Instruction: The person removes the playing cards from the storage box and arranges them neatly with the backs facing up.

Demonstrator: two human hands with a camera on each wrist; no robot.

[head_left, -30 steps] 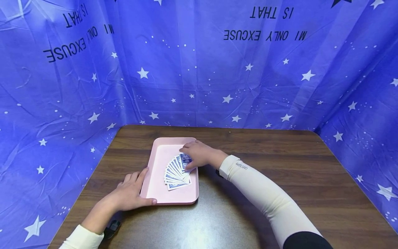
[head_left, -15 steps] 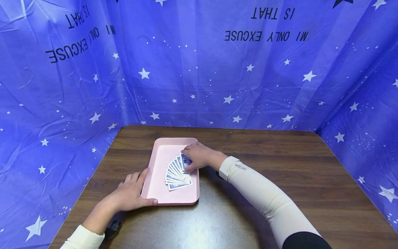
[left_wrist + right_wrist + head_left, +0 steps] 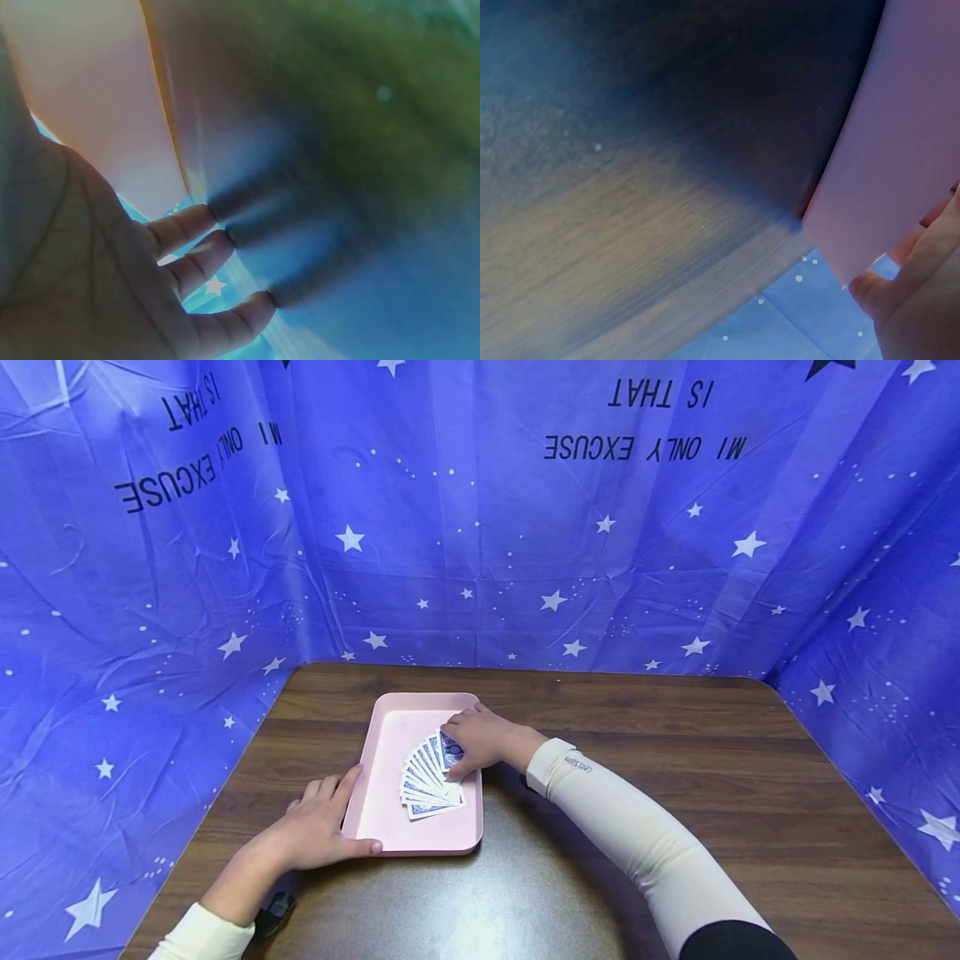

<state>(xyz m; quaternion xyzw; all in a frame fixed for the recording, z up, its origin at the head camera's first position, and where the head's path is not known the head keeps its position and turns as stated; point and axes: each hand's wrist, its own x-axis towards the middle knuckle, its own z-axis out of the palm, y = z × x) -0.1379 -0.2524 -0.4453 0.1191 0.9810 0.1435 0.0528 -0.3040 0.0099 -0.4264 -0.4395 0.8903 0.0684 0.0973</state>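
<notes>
A fan of blue-backed playing cards [image 3: 427,777] lies face down in a pink tray [image 3: 375,814]. My right hand [image 3: 482,739] reaches over the tray's right wall and grips the card at the fan's right end, thumb on the near side and fingers on the far side. The palm side of that grip is hidden. My left hand [image 3: 318,827] rests against the tray's left wall, its thumb at the near left corner. In the left wrist view, several fingertips [image 3: 251,315] of that hand touch the tabletop. The right wrist view catches part of the right hand [image 3: 922,292] beside the tray wall [image 3: 885,157].
The tray stands left of centre on a dark wooden table [image 3: 637,760]. A blue curtain [image 3: 465,510] with white stars and lettering hangs behind the table and along both sides. A black strap [image 3: 273,914] shows at the left wrist.
My right hand has shifted very slightly to the right, and the end card beneath it has moved with it. The left hand and the tray hold their places.
</notes>
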